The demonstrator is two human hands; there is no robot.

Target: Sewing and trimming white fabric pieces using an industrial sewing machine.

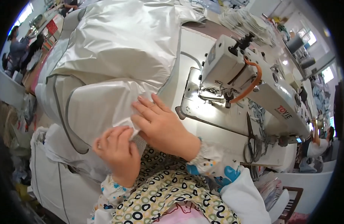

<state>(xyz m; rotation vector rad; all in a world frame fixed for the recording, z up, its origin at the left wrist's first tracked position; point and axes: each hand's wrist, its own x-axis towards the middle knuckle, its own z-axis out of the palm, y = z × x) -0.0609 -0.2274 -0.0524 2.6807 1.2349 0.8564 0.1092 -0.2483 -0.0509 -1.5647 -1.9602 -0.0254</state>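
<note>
Both hands pinch the edge of the silver fabric (116, 56), which spreads away ahead of them. The left hand (118, 153) grips it with curled fingers, the right hand (160, 125) just beside, fingers flatter. A sewing machine (250, 74) stands right of the right hand, scissors (251, 140) near it

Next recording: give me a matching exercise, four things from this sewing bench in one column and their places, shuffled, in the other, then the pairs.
Things:
1. scissors
2. white fabric
3. sewing machine
4. stack of white pieces

Places:
A. pinched at its edge by the left hand and right hand
B. on the table right of the hands
C. beyond the machine, at the table's far end
D. lying in front of the machine's base

Pairs: 1-D, 2-A, 3-B, 4-C
</note>
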